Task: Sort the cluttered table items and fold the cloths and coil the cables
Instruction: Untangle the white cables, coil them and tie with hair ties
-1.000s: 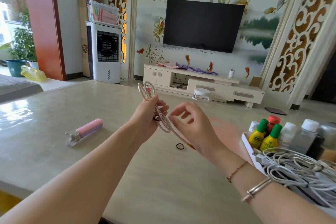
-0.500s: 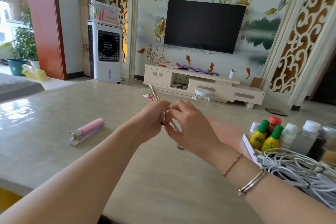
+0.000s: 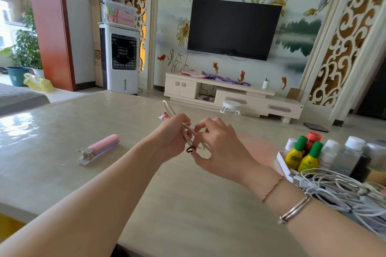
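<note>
Over the middle of the beige table (image 3: 188, 204) my left hand (image 3: 170, 136) grips a coiled, pale braided cable (image 3: 169, 109), whose loop sticks up beyond the fist. My right hand (image 3: 219, 148) is close against it on the right, with the fingers curled round the cable's lower end. At its fingertips it pinches a small black hair tie (image 3: 191, 149). A tangle of white cables (image 3: 342, 194) lies at the right edge.
A pink and lilac folding device (image 3: 98, 148) lies on the table to the left. A white tray (image 3: 283, 165) at the right holds several bottles with green, red and white caps. A small pink item (image 3: 163, 116) lies beyond my left hand.
The right hand closed in on the coil and took up the black hair tie that lay on the table. The coil in the left hand turned narrower and more edge-on.
</note>
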